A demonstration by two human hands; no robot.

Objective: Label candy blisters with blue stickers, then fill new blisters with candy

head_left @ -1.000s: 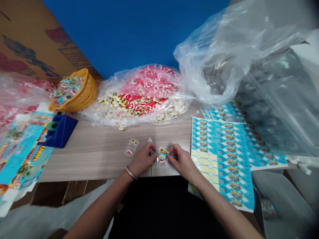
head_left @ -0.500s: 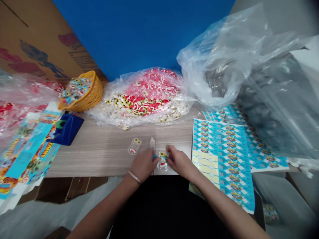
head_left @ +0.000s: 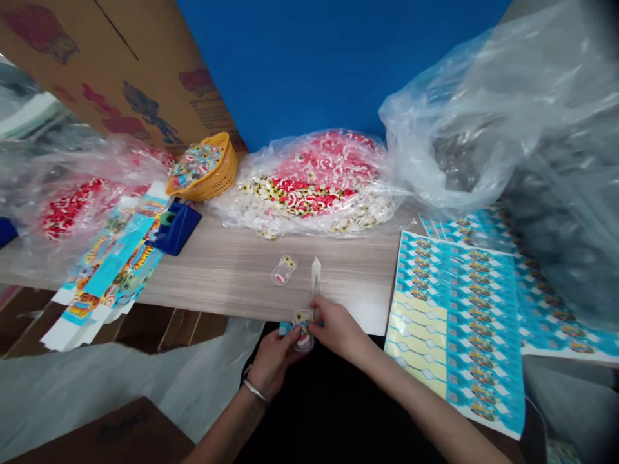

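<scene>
A clear pack [head_left: 303,316] is gripped by the fingers of the left hand [head_left: 271,357], with the thumb laid over its front. Its right side is touched by the thumb of the right hand [head_left: 341,328]; whether it is pinched by those fingers cannot be told. A blue label [head_left: 284,328] is seen sticking out from the pack's left side. The pack is held at the near edge of the tabletop [head_left: 232,270]. Just beyond the right fingers, a pale pointed strip [head_left: 316,274] is seen, and near it a second pack [head_left: 284,269] is laid flat. To the right, label sheets [head_left: 478,309] are spread. Farther back, a bag of small pieces [head_left: 314,183], a yellow basket [head_left: 225,177] and a blue tape dispenser [head_left: 181,235] are set.
</scene>
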